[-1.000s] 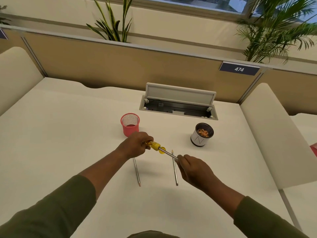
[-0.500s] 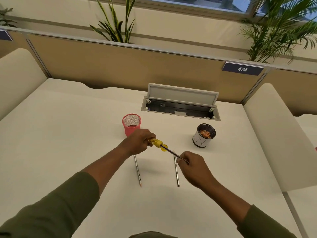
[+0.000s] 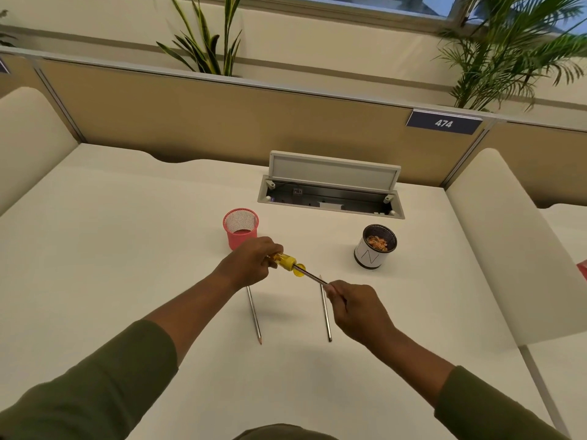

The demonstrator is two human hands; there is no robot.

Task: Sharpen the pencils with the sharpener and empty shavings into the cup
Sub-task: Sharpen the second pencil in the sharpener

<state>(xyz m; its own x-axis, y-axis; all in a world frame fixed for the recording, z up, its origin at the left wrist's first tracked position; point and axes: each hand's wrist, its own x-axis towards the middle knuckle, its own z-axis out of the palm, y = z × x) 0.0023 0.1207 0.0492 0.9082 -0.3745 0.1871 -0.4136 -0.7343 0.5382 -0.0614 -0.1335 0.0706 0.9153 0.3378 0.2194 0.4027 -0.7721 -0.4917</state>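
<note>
My left hand (image 3: 251, 263) grips a yellow sharpener (image 3: 286, 262) above the white desk (image 3: 127, 265). A grey pencil (image 3: 313, 277) sticks out of the sharpener toward the lower right, and my right hand (image 3: 359, 311) pinches its free end. Two more grey pencils lie on the desk below my hands: one (image 3: 254, 315) on the left with its tip toward me, one (image 3: 325, 315) on the right. A white cup (image 3: 370, 255) with a dark rim stands at the right and holds orange shavings (image 3: 377, 242).
A pink mesh pot (image 3: 240, 228) stands just behind my left hand. An open cable hatch (image 3: 330, 192) is set into the desk further back. Cream dividers (image 3: 521, 249) flank the desk on both sides, and a tan partition runs along the back.
My right hand has slid back along the pencil toward its far end and turned a little. My left hand and the sharpener have stayed in place.
</note>
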